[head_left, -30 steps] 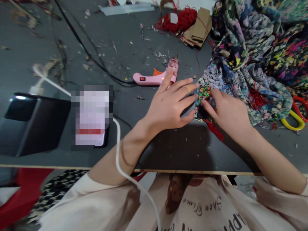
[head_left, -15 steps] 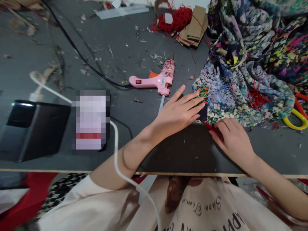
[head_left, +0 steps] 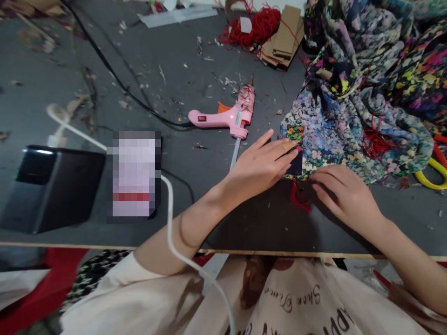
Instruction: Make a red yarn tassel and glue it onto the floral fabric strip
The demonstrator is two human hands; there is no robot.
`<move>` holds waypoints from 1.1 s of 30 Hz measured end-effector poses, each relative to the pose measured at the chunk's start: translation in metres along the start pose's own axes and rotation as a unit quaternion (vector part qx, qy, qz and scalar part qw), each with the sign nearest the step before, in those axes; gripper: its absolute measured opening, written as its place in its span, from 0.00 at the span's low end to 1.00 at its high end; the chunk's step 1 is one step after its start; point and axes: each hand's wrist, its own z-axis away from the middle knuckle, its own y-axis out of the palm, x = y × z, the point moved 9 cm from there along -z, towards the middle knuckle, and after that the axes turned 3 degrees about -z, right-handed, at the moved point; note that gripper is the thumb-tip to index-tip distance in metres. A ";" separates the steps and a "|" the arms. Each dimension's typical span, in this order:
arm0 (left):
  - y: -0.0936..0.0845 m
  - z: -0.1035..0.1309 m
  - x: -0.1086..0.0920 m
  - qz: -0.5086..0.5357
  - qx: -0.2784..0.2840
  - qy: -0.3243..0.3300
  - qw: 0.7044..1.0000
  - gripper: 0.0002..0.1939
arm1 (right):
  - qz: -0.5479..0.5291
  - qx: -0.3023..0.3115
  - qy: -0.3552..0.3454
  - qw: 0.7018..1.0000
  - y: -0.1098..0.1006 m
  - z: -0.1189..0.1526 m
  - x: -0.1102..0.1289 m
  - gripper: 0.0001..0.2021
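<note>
My left hand (head_left: 263,160) lies with its fingers stretched out, the tips resting on a small dark rectangular piece (head_left: 295,164) with a colourful floral top. That piece lies on the left corner of a floral cloth (head_left: 328,139). A red tassel (head_left: 299,200) hangs from its lower edge over the grey table. To the right, my right hand (head_left: 349,197) is at the cloth's front edge with its fingers apart and nothing between them. The pink glue gun (head_left: 216,120) lies left of the cloth, beyond my left hand, its glue stick (head_left: 235,153) pointing toward my wrist.
Red yarn (head_left: 260,29) and cardboard pieces (head_left: 287,37) sit at the back. Scissors with a yellow and red handle (head_left: 431,176) are at the right. On the left stand a black device (head_left: 56,188) and a blurred-out phone (head_left: 134,177). A white cable (head_left: 170,218) crosses my left arm.
My right hand has let go of the red tassel and moved slightly right, its fingers opening. The tassel now lies spread on the table. My left hand stays on the dark piece.
</note>
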 end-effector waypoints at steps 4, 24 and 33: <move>0.002 0.000 0.001 0.007 0.013 -0.004 1.000 0.16 | 0.095 0.008 -0.010 0.995 0.013 0.009 0.014 0.13; 0.006 0.002 0.002 0.024 0.015 -0.013 1.000 0.18 | 0.052 -0.010 0.081 0.995 0.006 -0.006 -0.042 0.18; 0.011 0.002 0.004 0.035 0.027 -0.025 0.999 0.19 | 0.054 0.071 0.091 0.992 0.034 -0.053 -0.081 0.29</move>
